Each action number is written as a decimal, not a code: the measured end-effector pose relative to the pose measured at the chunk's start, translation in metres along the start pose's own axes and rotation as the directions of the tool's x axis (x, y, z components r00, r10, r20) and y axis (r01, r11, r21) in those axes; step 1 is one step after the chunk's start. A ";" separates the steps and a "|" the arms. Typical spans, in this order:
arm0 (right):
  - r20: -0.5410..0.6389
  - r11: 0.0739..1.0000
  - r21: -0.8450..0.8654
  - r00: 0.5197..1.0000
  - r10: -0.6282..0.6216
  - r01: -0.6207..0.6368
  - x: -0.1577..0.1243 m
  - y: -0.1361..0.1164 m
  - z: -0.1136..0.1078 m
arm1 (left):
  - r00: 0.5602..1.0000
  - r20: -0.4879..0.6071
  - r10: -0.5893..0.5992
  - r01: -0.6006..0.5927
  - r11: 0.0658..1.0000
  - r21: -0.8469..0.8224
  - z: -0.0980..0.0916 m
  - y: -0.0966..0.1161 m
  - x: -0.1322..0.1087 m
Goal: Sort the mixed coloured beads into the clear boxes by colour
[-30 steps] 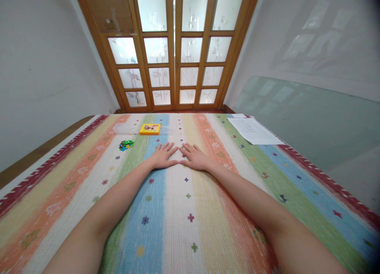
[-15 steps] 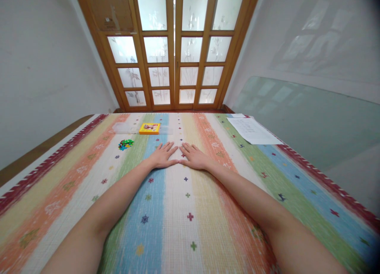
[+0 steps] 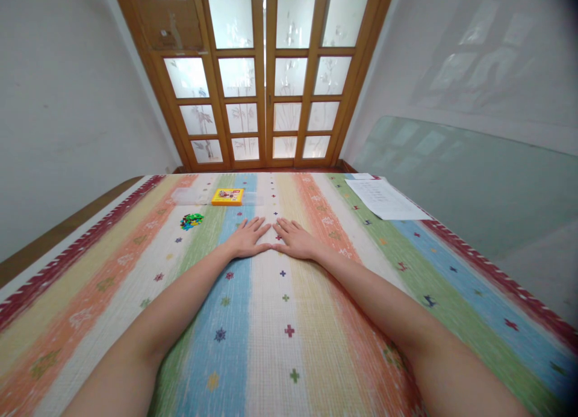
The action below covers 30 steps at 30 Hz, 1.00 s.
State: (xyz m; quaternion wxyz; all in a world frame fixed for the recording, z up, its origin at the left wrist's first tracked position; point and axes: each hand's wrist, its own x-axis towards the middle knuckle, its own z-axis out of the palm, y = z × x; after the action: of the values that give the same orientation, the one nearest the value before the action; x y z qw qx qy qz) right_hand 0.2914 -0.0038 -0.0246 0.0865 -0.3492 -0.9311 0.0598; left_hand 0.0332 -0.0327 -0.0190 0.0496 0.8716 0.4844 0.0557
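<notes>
My left hand (image 3: 247,237) lies flat, palm down, on the striped tablecloth (image 3: 271,345), fingers spread. My right hand (image 3: 294,239) rests the same way beside it, and the two thumb tips meet or nearly meet. Neither hand holds anything. Beyond my left hand is a small yellow-orange box (image 3: 227,197) with a printed picture on top. A clear plastic case (image 3: 192,196) reaches out on the box's left, and clear plastic shows on its right too. To the left of my left hand sits a little heap of green, blue, yellow and dark pieces (image 3: 192,221), too small to name.
White printed sheets of paper (image 3: 383,198) lie at the table's far right edge. A greenish glass panel (image 3: 474,182) leans along the right wall. Wooden doors with glass panes (image 3: 266,98) stand beyond the far edge, and a pale wall (image 3: 67,104) rises at the left.
</notes>
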 end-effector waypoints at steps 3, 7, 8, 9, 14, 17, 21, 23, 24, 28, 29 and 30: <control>-0.017 1.000 0.008 1.000 0.001 -0.001 -0.001 -0.002 -0.003 | 1.000 -0.007 0.000 0.000 1.000 -0.011 0.000 0.001 0.000; -0.177 0.992 0.119 0.984 -0.008 0.030 -0.003 -0.001 -0.011 | 0.995 -0.097 0.008 -0.014 0.998 -0.058 -0.003 -0.002 0.001; -0.240 0.987 0.160 0.970 0.034 0.004 -0.003 0.000 -0.012 | 0.991 -0.133 -0.004 -0.006 0.998 -0.069 -0.005 -0.006 0.002; -0.299 0.980 0.195 0.949 0.097 -0.039 -0.004 0.002 -0.013 | 0.985 -0.170 -0.028 0.014 0.997 -0.080 -0.008 -0.012 0.002; -0.433 0.953 0.252 0.861 0.266 -0.168 -0.003 0.008 -0.013 | 0.899 -0.314 -0.304 0.267 0.951 -0.157 -0.023 -0.071 -0.019; -0.421 0.962 0.243 0.880 0.221 -0.126 -0.002 0.006 -0.011 | 0.762 -0.413 -0.499 0.473 0.864 -0.172 -0.027 -0.118 -0.051; -0.390 0.969 0.230 0.904 0.176 -0.090 -0.001 0.003 -0.011 | 0.552 -0.436 -0.711 0.684 0.685 -0.250 -0.030 -0.164 -0.084; -0.390 0.970 0.232 0.905 0.168 -0.080 -0.001 0.002 -0.011 | 0.538 -0.374 -0.756 0.693 0.649 -0.314 -0.030 -0.175 -0.087; -0.387 0.970 0.233 0.907 0.163 -0.075 -0.001 0.002 -0.011 | 0.549 -0.348 -0.760 0.683 0.648 -0.338 -0.030 -0.178 -0.085; -0.363 0.972 0.226 0.922 0.138 -0.056 -0.002 0.003 -0.011 | 0.613 -0.302 -0.730 0.624 0.682 -0.381 -0.030 -0.179 -0.071; -0.359 0.974 0.223 0.924 0.130 -0.050 -0.002 0.003 -0.011 | 0.618 -0.293 -0.729 0.616 0.681 -0.396 -0.030 -0.177 -0.069; -0.355 0.974 0.221 0.927 0.121 -0.043 -0.002 0.003 -0.011 | 0.618 -0.283 -0.734 0.609 0.674 -0.417 -0.030 -0.176 -0.066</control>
State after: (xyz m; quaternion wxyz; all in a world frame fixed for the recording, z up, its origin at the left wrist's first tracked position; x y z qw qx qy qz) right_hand 0.2971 -0.0020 -0.0145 0.2924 -0.3821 -0.8715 0.0948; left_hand -0.1536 0.0043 -0.0176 0.0821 0.5718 0.7628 0.2906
